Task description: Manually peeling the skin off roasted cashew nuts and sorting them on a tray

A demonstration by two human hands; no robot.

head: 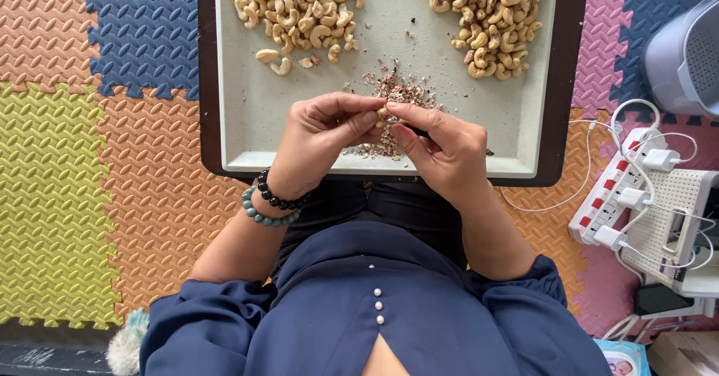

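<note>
My left hand point(322, 140) and my right hand point(442, 147) meet over the near part of a pale tray with a dark rim point(247, 121). Their fingertips pinch one small cashew nut point(383, 114) between them. Right under the hands lies a heap of brown skin flakes point(397, 88). On the tray's far left sits a pile of pale peeled cashews point(296, 5). At the far right there is a pile of cashews with brown skin point(490, 16). Two bead bracelets point(269, 205) circle my left wrist.
The tray rests on coloured foam puzzle mats point(90, 159). To the right lie a white power strip point(618, 196) with plugged chargers and white cables, a white perforated box point(678, 219), and a grey appliance point(685, 54) at the far right.
</note>
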